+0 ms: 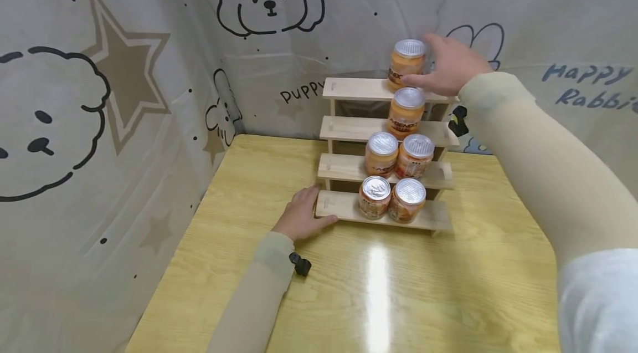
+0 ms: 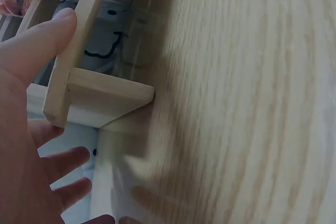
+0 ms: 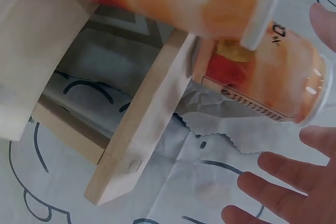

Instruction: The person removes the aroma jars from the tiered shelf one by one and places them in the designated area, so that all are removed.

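Observation:
A pale wooden four-tier stepped shelf (image 1: 344,130) stands against the back curtain. My left hand (image 1: 301,214) holds the left end of its lowest board (image 2: 79,40), thumb along the front edge and fingers at the side. On the top tier stands an orange jar with a silver lid (image 1: 407,62). My right hand (image 1: 448,67) is beside this jar, thumb and fingers spread around its right side. In the right wrist view a gap shows between the fingertips (image 3: 315,140) and the jar (image 3: 262,74).
Below stand more orange jars: one jar (image 1: 406,112) on the second tier, a pair (image 1: 381,156) on the third and another pair (image 1: 408,200) on the lowest. The wooden table (image 1: 319,297) spreads in front. A printed curtain (image 1: 164,92) borders the left and back.

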### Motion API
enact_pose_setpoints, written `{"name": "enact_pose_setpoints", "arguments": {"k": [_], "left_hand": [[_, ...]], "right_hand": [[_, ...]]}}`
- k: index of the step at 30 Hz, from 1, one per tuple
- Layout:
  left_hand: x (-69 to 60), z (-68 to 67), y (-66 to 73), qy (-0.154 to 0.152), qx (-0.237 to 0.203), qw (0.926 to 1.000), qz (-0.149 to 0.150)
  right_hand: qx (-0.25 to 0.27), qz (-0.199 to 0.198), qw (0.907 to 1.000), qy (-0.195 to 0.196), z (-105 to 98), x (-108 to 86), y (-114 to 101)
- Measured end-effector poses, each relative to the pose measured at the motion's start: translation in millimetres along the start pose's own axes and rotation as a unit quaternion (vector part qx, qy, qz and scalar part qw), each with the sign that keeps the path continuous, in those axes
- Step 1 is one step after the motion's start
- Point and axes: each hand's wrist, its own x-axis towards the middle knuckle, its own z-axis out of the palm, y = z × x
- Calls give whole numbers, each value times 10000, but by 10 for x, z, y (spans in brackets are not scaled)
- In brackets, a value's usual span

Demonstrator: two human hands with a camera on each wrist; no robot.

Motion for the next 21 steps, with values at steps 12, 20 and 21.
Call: {"name": "enact_pose_setpoints", "arguments": {"k": [12,20,21], "left_hand": [[-56,16,40,73,-87,9999,-60],[-28,48,0,96,-72,9999,-12],[-26,54,-6,110,-63,9999,-16]], "right_hand": [[77,8,9999,-77,50,184,-78],[57,27,9998,-183,73,276,-91],[87,24,9998,-184,83,295,-85]]}}
